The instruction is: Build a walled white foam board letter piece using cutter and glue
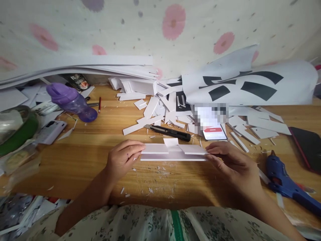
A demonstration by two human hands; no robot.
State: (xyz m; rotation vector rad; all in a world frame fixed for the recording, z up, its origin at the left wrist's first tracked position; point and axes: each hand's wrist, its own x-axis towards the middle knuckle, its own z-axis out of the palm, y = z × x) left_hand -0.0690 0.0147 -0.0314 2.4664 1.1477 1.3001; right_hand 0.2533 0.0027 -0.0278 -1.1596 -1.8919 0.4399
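Observation:
Between my two hands is a white foam board piece (173, 157), long and low, with two flaps on its upper side and a small tab standing up between them. My left hand (124, 157) pinches its left end with thumb and fingers. At the right end, my right hand (229, 164) grips it the same way. Just behind the piece lies a black utility knife (170, 132) with its blade pointing left. A lit phone (213, 125), partly blurred out, rests beyond my right hand.
White board offcuts (151, 107) spread across the back of the wooden table (82, 157). A blue glue gun (283, 177) and a dark phone (306, 147) lie at right. On the left are a purple bottle (71, 100), a green tape roll (30, 130) and a red pencil (100, 104).

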